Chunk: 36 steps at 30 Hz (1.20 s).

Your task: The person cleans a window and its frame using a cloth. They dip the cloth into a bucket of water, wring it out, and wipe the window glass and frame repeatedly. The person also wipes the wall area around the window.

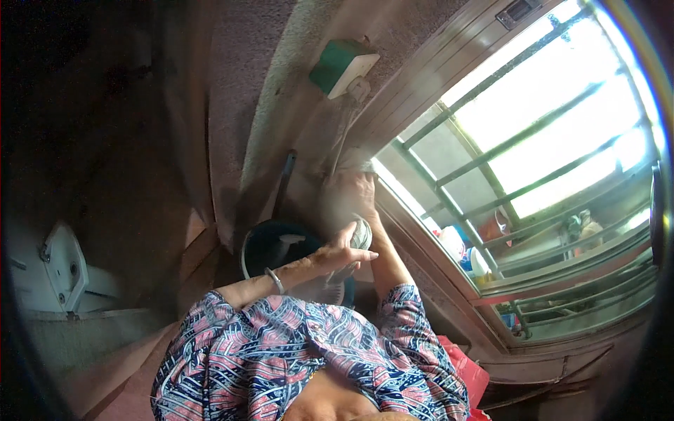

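My left hand [347, 250], with a bracelet on its wrist, is at a pale, ridged bundle [361, 234], perhaps cloth; it lies between the thumb and fingers. Further forward, beside the window frame, my right hand [359, 188] reaches to a whitish thing [355, 160] by the wall. Haze or blur covers the fingers, so their grip cannot be made out. A dark teal bucket [245, 258] stands below and left of my hands, with a pale handle-like thing [290, 239] in it. A dark stick [285, 181] rises behind the bucket.
A green and white electrical box [345, 68] on the wall has a plug [358, 89] with a hanging cord [341, 138]. To the right is a barred window [474, 166] with containers [475, 262] behind it. A white fixture [67, 268] stands far left, and a red thing [464, 371] is at my right side.
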Available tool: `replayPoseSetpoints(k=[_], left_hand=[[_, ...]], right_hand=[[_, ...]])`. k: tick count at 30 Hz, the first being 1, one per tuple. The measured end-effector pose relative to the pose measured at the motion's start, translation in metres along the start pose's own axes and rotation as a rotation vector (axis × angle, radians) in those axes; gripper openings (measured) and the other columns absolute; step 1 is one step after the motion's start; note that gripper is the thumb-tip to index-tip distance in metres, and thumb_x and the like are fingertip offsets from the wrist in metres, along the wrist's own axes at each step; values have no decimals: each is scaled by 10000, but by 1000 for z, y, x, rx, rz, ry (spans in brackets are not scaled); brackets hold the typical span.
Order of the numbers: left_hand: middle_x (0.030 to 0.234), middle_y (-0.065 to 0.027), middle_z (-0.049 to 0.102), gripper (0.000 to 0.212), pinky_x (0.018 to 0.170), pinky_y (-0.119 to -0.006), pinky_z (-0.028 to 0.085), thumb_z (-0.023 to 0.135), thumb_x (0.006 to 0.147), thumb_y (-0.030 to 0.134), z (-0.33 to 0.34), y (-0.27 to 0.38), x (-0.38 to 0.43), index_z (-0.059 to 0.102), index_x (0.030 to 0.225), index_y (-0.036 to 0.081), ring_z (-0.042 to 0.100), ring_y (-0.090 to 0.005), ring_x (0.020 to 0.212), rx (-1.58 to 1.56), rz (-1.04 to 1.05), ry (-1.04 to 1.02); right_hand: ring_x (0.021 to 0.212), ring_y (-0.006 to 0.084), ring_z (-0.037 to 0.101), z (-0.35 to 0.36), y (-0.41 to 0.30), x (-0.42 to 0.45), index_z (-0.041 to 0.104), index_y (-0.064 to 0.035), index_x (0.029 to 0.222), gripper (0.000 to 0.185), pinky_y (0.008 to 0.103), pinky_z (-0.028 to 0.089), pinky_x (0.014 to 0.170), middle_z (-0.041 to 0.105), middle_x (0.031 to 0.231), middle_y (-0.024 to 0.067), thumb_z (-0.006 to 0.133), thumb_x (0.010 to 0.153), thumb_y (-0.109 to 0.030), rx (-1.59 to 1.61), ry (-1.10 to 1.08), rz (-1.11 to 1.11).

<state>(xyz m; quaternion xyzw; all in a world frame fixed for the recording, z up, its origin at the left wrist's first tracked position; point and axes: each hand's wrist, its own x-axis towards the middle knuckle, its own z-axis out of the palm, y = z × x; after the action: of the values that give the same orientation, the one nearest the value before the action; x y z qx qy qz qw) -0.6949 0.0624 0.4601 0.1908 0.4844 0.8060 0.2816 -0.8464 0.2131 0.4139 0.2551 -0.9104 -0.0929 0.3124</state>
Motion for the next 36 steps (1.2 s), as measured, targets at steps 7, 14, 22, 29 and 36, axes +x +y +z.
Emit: replayPoseSetpoints(k=[7, 14, 22, 29, 36], left_hand=[[1084, -152, 589, 904, 778, -308, 512, 780, 780, 212, 4, 41, -4, 259, 1446, -108, 602, -179, 896, 64, 71, -178], [1234, -118, 538, 874, 1009, -322, 431, 763, 833, 154, 29, 85, 49, 220, 1498, -4, 529, -203, 1134, 80, 689, -50], [1134, -71, 574, 834, 876, -287, 500, 749, 828, 121, 15, 87, 56, 253, 1487, 0, 571, -141, 1006, 113, 657, 82], [1200, -114, 556, 910, 763, -281, 537, 777, 832, 229, 2, 75, 37, 221, 1512, -10, 576, -140, 983, 149, 528, 44], [1315, -161, 515, 886, 754, -276, 569, 764, 846, 219, -9, 112, 35, 228, 1510, -21, 603, -157, 1020, 278, 663, 37]], right_hand=[[1007, 263, 593, -82, 59, 38, 698, -117, 953, 220, 445, 418, 935, 649, 989, 78, 588, 762, -101, -1, 187, -230], [1195, 409, 484, -240, 122, 228, 571, -44, 1220, 407, 532, 331, 991, 573, 1222, 198, 546, 820, -118, -615, 290, -31], [978, 289, 554, -196, 92, 230, 650, -86, 951, 183, 465, 418, 875, 598, 959, 99, 602, 775, -104, -389, 509, -260], [1095, 296, 533, -206, 88, 216, 642, -79, 988, 233, 492, 389, 959, 579, 1037, 106, 575, 767, -107, -404, 228, -503], [1108, 183, 480, -277, 60, 272, 734, -144, 885, 176, 386, 342, 976, 597, 1053, -10, 667, 742, -222, -686, -89, -794]])
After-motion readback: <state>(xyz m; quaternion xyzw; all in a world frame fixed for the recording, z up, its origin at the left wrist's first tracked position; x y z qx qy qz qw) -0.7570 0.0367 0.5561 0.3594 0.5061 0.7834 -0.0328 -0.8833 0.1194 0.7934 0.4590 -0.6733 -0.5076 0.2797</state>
